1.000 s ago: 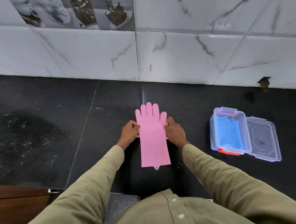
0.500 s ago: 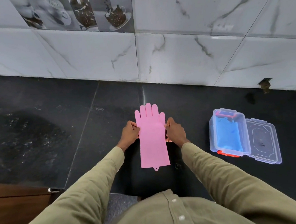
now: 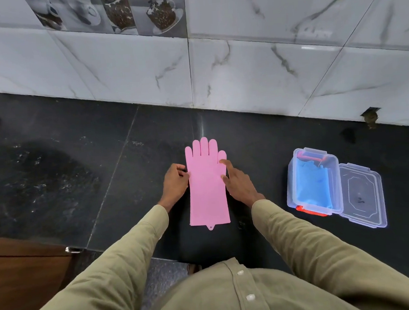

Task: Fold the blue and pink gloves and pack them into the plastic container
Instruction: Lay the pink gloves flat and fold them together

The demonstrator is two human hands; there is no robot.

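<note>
Since the earlier frames the right hand [image 3: 239, 184] had let go, its fingers straight on the pink glove [image 3: 207, 186], flat and unfolded on the worktop [image 3: 54, 165]. The left hand [image 3: 175, 183] pinched its edge. The blue glove [image 3: 313, 186] already lay in the plastic container [image 3: 292, 173].

Marble-tiled wall [image 3: 253, 74], black countertop [image 3: 55, 179]

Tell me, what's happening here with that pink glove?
A person is packing gloves away. The pink glove lies flat and unfolded on the dark counter, fingers toward the wall. The left hand pinches its left edge, while the right hand rests straight fingers on its right side. The blue glove already sits in the clear container to the right, whose lid lies open beside it.
</note>
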